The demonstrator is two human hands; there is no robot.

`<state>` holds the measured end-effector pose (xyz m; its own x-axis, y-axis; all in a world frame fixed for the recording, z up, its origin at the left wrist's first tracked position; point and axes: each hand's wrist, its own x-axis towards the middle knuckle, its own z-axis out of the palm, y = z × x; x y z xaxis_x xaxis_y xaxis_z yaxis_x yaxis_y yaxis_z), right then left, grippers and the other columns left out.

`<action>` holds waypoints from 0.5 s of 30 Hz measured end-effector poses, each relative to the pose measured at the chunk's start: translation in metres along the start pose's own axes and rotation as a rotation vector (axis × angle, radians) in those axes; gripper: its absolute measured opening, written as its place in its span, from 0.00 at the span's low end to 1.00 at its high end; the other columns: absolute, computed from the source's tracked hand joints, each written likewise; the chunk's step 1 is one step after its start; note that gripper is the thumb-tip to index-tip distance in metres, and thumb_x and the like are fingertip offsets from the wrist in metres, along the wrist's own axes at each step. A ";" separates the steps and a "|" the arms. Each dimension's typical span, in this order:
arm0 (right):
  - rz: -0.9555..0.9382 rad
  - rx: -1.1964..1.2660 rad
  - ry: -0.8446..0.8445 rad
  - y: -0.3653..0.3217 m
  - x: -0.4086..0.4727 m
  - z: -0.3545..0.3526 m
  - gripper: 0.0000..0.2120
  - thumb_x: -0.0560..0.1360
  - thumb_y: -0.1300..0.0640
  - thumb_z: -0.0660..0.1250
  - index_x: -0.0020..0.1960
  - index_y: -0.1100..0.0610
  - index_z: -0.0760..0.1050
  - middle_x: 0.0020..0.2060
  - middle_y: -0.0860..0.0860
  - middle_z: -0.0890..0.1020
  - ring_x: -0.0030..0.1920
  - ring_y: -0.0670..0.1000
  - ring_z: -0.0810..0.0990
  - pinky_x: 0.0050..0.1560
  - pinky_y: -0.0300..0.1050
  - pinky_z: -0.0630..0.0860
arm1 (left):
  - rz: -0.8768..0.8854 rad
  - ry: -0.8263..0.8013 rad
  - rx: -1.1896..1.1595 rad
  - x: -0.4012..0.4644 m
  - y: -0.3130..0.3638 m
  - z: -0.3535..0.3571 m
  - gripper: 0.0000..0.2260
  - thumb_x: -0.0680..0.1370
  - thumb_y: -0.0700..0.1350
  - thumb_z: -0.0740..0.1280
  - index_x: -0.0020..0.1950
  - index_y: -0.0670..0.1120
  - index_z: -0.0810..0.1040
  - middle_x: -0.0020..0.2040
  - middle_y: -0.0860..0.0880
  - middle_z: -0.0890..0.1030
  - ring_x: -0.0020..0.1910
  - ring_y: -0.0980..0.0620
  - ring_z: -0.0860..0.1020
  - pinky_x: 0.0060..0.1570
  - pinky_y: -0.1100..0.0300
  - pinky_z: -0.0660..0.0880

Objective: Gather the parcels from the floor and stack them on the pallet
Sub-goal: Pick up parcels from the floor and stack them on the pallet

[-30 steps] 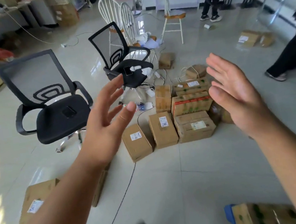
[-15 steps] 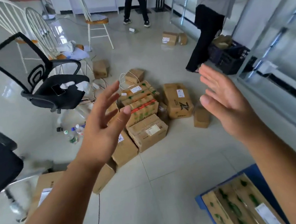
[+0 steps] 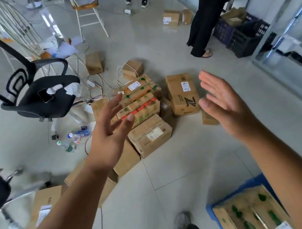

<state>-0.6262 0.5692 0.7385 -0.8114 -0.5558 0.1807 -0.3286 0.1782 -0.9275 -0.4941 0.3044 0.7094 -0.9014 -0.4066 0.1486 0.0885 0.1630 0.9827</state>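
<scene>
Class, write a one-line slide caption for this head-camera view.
Both hands, left and right, reach open toward floor parcels; one box already sits on the blue pallet.

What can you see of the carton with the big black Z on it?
The Z carton is brown corrugated cardboard, taped shut and a little dented. It lies flat on the tiled floor at the right edge of the parcel heap, with a white label on its top and a black Z below that. A smaller parcel presses against its left side. Neither hand touches it.
</scene>
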 end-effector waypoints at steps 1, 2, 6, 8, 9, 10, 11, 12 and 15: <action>0.020 0.001 -0.016 0.012 0.013 -0.001 0.33 0.76 0.42 0.67 0.79 0.42 0.62 0.79 0.43 0.67 0.79 0.42 0.64 0.81 0.52 0.62 | -0.012 0.009 0.002 0.010 -0.008 0.006 0.23 0.79 0.52 0.70 0.75 0.58 0.73 0.69 0.64 0.78 0.73 0.60 0.74 0.70 0.55 0.76; 0.043 -0.001 -0.037 0.024 0.027 -0.001 0.34 0.76 0.42 0.67 0.79 0.43 0.62 0.80 0.44 0.67 0.79 0.42 0.64 0.81 0.52 0.62 | -0.031 0.017 0.003 0.020 -0.018 0.009 0.24 0.79 0.52 0.70 0.75 0.57 0.73 0.70 0.63 0.78 0.74 0.60 0.74 0.70 0.54 0.76; 0.115 -0.030 -0.113 0.075 0.078 0.011 0.37 0.75 0.39 0.68 0.80 0.45 0.62 0.80 0.44 0.67 0.79 0.42 0.64 0.81 0.55 0.61 | -0.119 0.082 0.019 0.055 -0.064 0.012 0.21 0.80 0.53 0.71 0.73 0.60 0.74 0.71 0.60 0.79 0.73 0.61 0.74 0.71 0.42 0.75; 0.159 -0.043 -0.133 0.102 0.107 0.022 0.35 0.74 0.38 0.68 0.79 0.41 0.63 0.79 0.43 0.67 0.79 0.42 0.64 0.81 0.56 0.62 | -0.161 0.103 0.038 0.076 -0.095 0.008 0.20 0.80 0.55 0.71 0.71 0.64 0.75 0.70 0.61 0.79 0.73 0.60 0.75 0.70 0.39 0.76; 0.185 -0.043 -0.139 0.116 0.121 0.029 0.34 0.74 0.38 0.69 0.77 0.39 0.64 0.79 0.43 0.67 0.79 0.42 0.64 0.81 0.56 0.62 | -0.182 0.107 0.042 0.086 -0.113 0.006 0.19 0.80 0.57 0.71 0.70 0.66 0.75 0.70 0.61 0.79 0.73 0.60 0.75 0.70 0.39 0.76; 0.211 -0.045 -0.146 0.131 0.134 0.037 0.32 0.73 0.38 0.69 0.75 0.36 0.64 0.79 0.43 0.67 0.79 0.43 0.65 0.80 0.56 0.62 | -0.201 0.109 0.042 0.097 -0.133 0.004 0.19 0.79 0.58 0.71 0.70 0.67 0.75 0.71 0.59 0.79 0.73 0.59 0.75 0.69 0.39 0.76; 0.233 -0.051 -0.155 0.147 0.146 0.046 0.31 0.73 0.38 0.69 0.74 0.34 0.64 0.79 0.44 0.67 0.79 0.43 0.65 0.80 0.55 0.62 | -0.222 0.109 0.038 0.107 -0.154 0.002 0.19 0.78 0.59 0.71 0.69 0.67 0.75 0.72 0.57 0.79 0.73 0.58 0.75 0.69 0.38 0.77; 0.257 -0.065 -0.163 0.166 0.157 0.055 0.30 0.73 0.38 0.69 0.73 0.32 0.64 0.79 0.44 0.68 0.79 0.43 0.65 0.80 0.54 0.63 | -0.248 0.110 0.035 0.116 -0.178 0.000 0.19 0.78 0.59 0.71 0.69 0.68 0.75 0.72 0.55 0.78 0.73 0.57 0.75 0.69 0.38 0.77; 0.319 -0.110 -0.184 0.236 0.188 0.084 0.31 0.73 0.38 0.69 0.73 0.33 0.64 0.78 0.43 0.69 0.78 0.42 0.66 0.79 0.52 0.64 | -0.318 0.110 0.034 0.142 -0.257 -0.003 0.19 0.78 0.58 0.72 0.68 0.70 0.74 0.73 0.51 0.77 0.74 0.56 0.75 0.69 0.38 0.76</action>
<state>-0.8158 0.4383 0.5262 -0.7844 -0.5929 -0.1820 -0.1318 0.4462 -0.8852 -0.6439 0.2022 0.4783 -0.8305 -0.5358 -0.1523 -0.2060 0.0414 0.9777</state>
